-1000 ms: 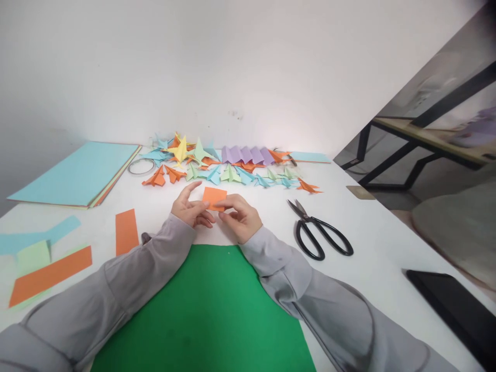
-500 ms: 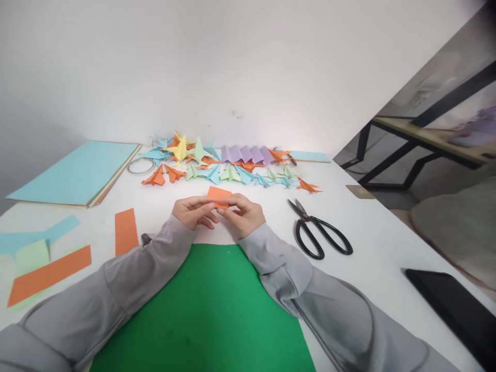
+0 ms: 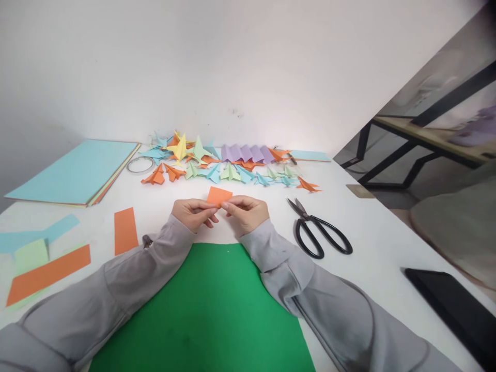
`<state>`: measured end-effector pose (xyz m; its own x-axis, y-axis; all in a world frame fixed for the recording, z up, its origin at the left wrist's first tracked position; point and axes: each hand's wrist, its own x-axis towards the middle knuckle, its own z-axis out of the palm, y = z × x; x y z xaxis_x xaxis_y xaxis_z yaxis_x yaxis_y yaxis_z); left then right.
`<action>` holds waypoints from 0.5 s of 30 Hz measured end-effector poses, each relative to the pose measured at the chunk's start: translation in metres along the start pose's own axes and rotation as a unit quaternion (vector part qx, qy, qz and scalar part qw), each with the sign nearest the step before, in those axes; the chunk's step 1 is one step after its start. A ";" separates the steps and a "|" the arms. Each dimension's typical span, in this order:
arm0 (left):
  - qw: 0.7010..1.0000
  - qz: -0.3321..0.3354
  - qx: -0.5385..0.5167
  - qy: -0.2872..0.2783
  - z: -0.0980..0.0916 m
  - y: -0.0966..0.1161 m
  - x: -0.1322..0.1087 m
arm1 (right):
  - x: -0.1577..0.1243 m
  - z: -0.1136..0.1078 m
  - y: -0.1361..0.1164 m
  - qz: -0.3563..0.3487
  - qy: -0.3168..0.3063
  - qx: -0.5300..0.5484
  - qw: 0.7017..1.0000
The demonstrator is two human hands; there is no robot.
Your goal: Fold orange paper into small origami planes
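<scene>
The left hand and the right hand pinched a small orange folded paper piece at its near edge, above the white table. A large green paper sheet lay below the grey sleeves. Black metal scissors lay closed to the right of the hands. A row of folded coloured paper figures lined the far edge, beside a stack of light blue paper sheets. Orange paper strips lay at the left
</scene>
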<state>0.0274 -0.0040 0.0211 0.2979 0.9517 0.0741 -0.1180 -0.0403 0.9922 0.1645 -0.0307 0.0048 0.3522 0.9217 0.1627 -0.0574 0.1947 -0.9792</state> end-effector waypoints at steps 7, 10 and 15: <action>1.000 -0.018 -0.005 -0.014 0.000 0.001 0.001 | 0.001 0.000 -0.001 0.024 0.015 0.003 1.000; 1.000 -0.015 0.007 -0.014 0.000 -0.001 0.001 | 0.000 0.000 0.000 0.025 0.021 0.003 0.999; 1.000 0.008 0.026 -0.011 0.001 -0.006 -0.001 | 0.001 0.001 0.001 0.030 0.027 0.001 0.999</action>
<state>0.0284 -0.0051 0.0152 0.3165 0.9441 0.0916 -0.0730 -0.0720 0.9947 0.1641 -0.0291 0.0045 0.3977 0.9123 0.0972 -0.0814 0.1406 -0.9867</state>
